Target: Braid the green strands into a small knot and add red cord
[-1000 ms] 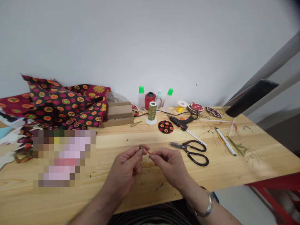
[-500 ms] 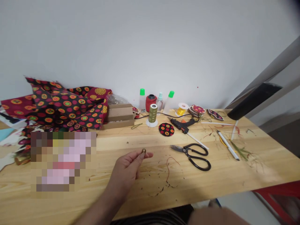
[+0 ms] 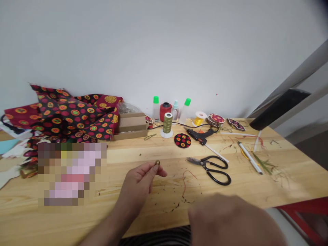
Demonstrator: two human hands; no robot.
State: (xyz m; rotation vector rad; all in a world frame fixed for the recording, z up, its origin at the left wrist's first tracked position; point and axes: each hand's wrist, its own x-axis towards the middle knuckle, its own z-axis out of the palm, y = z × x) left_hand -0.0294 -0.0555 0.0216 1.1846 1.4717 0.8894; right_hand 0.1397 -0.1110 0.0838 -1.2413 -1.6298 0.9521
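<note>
Between thumb and forefinger, my left hand (image 3: pixel 140 182) pinches a small olive-brown ring (image 3: pixel 157 162), or a loop of cord; which of these I cannot tell. My right hand (image 3: pixel 228 218) is a blur close to the camera at the lower right, its fingers smeared by motion. Black-handled scissors (image 3: pixel 208 167) lie on the table to the right of my left hand. A round patterned fabric disc (image 3: pixel 182 140) rests behind them. Near the scissor tips is a piece of red thread (image 3: pixel 184 181) among dark scraps.
Along the wall stand an olive thread spool (image 3: pixel 167 123), a red thread cone (image 3: pixel 165 112), green-capped bottles (image 3: pixel 188 102) and a yellow thread spool (image 3: pixel 200 119). A glue gun (image 3: pixel 201 135), a white pen (image 3: pixel 249 158) and a cardboard box (image 3: pixel 132 124) lie about. Patterned cloth (image 3: pixel 74 116) is heaped left.
My right hand has risen from below the table edge into the lower right of view. My left hand keeps its pinch on the small ring, almost still.
</note>
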